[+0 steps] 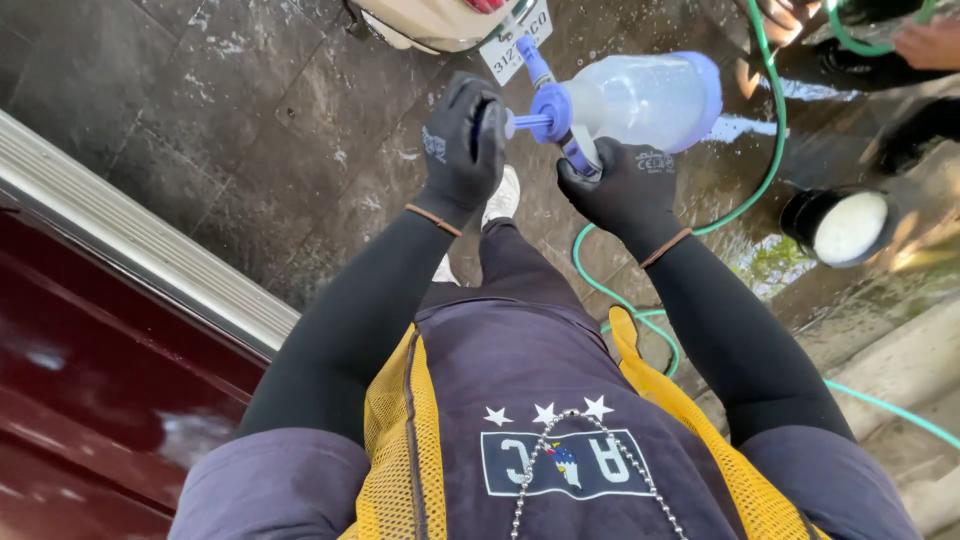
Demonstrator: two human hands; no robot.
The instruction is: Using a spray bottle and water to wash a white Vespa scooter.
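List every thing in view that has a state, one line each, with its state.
Pump sprayer bottle: held sideways off the ground, translucent.
Pump handle: drawn out from the blue cap, gripped by the left hand.
Right hand: gloved, closed on the sprayer's grip.
Green hose: lying slack on the wet floor.
Black bucket: upright, filled with white foam.
Floor: wet, streaked with suds.

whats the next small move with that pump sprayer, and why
Probably push the pump rod back in with the left hand: it grips the plunger knob with the rod drawn out, while the right hand steadies the sprayer bottle by its blue handle.
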